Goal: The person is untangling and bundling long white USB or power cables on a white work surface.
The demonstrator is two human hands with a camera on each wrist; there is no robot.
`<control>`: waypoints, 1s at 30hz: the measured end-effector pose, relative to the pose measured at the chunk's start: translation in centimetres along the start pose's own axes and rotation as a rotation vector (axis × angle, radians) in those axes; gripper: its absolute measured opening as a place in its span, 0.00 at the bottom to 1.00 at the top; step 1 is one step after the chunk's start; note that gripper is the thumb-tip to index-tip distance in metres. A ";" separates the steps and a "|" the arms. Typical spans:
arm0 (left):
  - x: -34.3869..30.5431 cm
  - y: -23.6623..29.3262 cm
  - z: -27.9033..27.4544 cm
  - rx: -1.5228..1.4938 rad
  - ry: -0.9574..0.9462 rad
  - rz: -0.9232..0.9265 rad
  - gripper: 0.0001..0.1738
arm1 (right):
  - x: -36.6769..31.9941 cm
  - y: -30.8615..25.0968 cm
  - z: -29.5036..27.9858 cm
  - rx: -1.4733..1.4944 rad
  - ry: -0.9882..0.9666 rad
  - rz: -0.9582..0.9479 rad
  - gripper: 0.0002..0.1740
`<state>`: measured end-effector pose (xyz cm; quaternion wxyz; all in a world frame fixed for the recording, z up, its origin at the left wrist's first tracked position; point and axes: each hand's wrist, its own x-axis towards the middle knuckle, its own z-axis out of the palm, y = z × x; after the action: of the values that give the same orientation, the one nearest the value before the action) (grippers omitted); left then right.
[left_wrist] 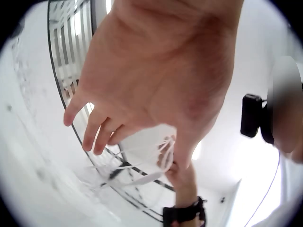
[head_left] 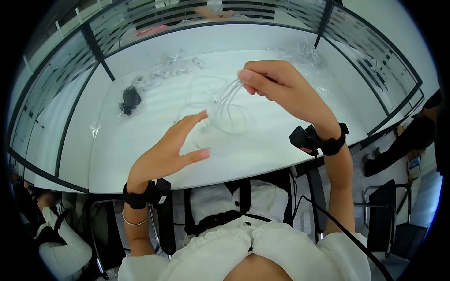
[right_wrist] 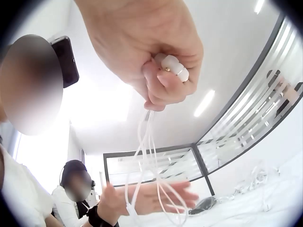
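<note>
A bundle of thin white cable (head_left: 227, 105) hangs in loops from the right hand (head_left: 290, 91), raised over the white table. In the right wrist view the right hand (right_wrist: 151, 56) has its fingers curled round the cable's top, and a white plug-like piece (right_wrist: 173, 67) shows in its fist. The left hand (head_left: 164, 150) is held beside the hanging loops, fingers and thumb spread, holding nothing. From the left wrist view, the left palm (left_wrist: 151, 75) faces the camera, with the cable (left_wrist: 165, 158) beyond the thumb. Whether the lowest loops touch the table cannot be told.
On the white table (head_left: 140, 164), a dark object in clear plastic (head_left: 131, 99) lies at the left. Clear bags (head_left: 173, 65) lie at the back, and more white cables (head_left: 304, 55) at the back right. Framed partitions (head_left: 215, 23) border the table.
</note>
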<state>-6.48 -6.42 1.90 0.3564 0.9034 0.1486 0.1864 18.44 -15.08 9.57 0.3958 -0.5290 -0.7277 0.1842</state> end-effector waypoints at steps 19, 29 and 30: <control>5.4 1.4 3.5 -0.980 -0.064 -0.264 0.21 | -0.8 3.7 -1.6 -0.013 0.164 0.112 0.22; 5.1 0.6 4.3 -0.818 0.050 -0.277 0.20 | -0.8 4.3 -3.4 -0.015 0.210 0.127 0.22; 5.1 0.4 4.4 -0.813 0.061 -0.277 0.20 | -1.1 4.2 -3.5 -0.020 0.203 0.141 0.23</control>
<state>0.08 -7.23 0.35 0.7007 0.6549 0.1935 0.2068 23.86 -15.04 8.41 0.4482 -0.5985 -0.6469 0.1497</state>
